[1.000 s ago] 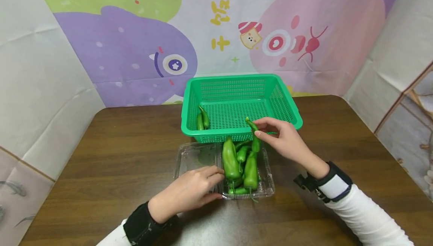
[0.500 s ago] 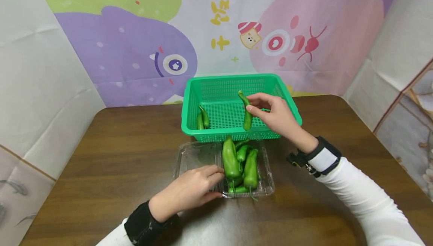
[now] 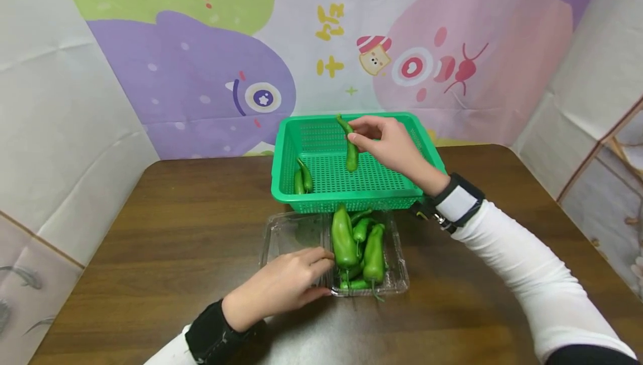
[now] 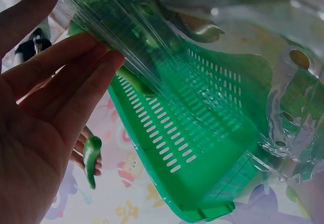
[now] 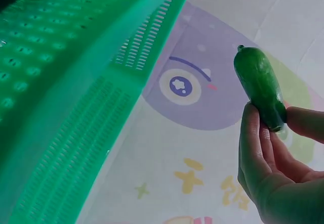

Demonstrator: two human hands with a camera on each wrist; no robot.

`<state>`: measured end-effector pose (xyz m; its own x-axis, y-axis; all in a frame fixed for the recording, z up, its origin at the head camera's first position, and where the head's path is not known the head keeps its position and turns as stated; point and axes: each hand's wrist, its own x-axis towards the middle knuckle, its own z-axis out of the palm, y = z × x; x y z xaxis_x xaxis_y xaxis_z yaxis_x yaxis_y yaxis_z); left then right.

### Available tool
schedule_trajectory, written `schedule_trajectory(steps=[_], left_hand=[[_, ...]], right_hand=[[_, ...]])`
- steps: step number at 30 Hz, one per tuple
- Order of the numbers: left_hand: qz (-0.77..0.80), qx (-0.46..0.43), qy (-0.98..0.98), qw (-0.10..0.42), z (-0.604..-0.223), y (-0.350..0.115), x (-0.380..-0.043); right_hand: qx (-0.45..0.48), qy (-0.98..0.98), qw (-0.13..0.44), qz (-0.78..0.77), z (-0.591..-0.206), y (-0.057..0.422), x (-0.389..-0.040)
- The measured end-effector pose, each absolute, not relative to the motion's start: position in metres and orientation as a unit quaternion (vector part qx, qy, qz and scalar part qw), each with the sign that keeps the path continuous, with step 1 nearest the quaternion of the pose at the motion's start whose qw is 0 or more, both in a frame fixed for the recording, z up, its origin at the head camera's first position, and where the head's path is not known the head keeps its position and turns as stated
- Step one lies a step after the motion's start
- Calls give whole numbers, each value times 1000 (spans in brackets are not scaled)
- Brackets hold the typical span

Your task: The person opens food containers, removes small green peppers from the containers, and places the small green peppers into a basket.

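Observation:
In the head view my right hand (image 3: 389,142) pinches a green pepper (image 3: 352,155) by its side, between thumb and fingertips, over the green basket (image 3: 351,204). The right wrist view shows that same pepper (image 5: 258,77) pointing away from the fingertips. My left hand (image 3: 283,284) rests at the clear plastic clamshell box (image 3: 402,275), with fingertips and thumb against its hinge side. Fairly straight fingers (image 4: 86,92) touch the box edge in the left wrist view. Larger green peppers (image 3: 344,239) lie heaped in the right half of the box.
Two slim green peppers (image 3: 304,178) lie in the basket's left front corner. The box's lid (image 3: 291,231) is folded flat to the left, just in front of the basket. Behind the wooden table (image 3: 201,214) hangs a cartoon-printed cloth (image 3: 201,86).
My right hand has carried the pepper up from above the box, away and to the left, over the basket. The left hand stays in place at the box.

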<state>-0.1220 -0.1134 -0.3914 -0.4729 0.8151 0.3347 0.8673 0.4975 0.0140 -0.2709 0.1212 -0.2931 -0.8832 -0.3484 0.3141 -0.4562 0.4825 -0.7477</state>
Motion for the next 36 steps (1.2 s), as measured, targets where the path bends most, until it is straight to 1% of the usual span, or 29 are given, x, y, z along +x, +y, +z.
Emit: schedule_trajectory(steps=[7, 18, 24, 31, 36], left_hand=[[-90, -492, -854, 143, -391, -114, -121], [-88, -491, -854, 147, -392, -114, -121], [-89, -491, -855, 142, -391, -113, -121], [-92, -490, -856, 139, -391, -114, -121], [-93, -491, -855, 140, -391, -115, -121]], right_hand=[[226, -849, 43, 475, -287, 103, -287], [213, -847, -15, 487, -282, 71, -314], [205, -853, -31, 480, -280, 56, -329], [169, -853, -61, 489, -286, 43, -352], [145, -864, -57, 478, -295, 37, -368]])
